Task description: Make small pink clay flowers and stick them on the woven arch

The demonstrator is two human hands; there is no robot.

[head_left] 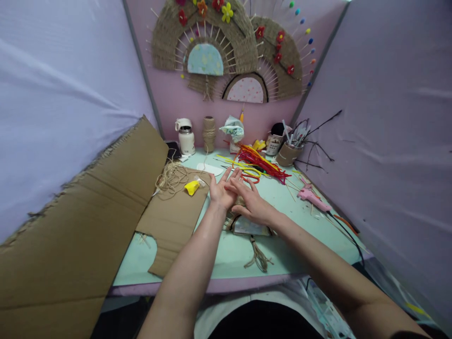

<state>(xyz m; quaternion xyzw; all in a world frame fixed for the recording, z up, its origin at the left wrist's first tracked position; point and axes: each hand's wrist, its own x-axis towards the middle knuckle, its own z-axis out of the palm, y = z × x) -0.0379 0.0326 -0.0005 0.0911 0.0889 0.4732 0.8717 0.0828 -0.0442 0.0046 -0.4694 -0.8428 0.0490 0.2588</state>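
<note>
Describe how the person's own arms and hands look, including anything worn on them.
The left hand and right hand wear no gloves, and no watch or bracelet shows at either wrist. Both forearms are uncovered. A dark sleeve edge shows on the right arm at the picture's bottom; none shows on the left.

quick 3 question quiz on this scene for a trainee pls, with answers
1. Which lies to the right of the right hand? a) twine pile b) glue gun c) cardboard sheet
2. True or false: the left hand is turned palm up.
3. Fill in: the twine spool stands just right of the white ____.

Key: 1. b; 2. true; 3. bottle
</note>
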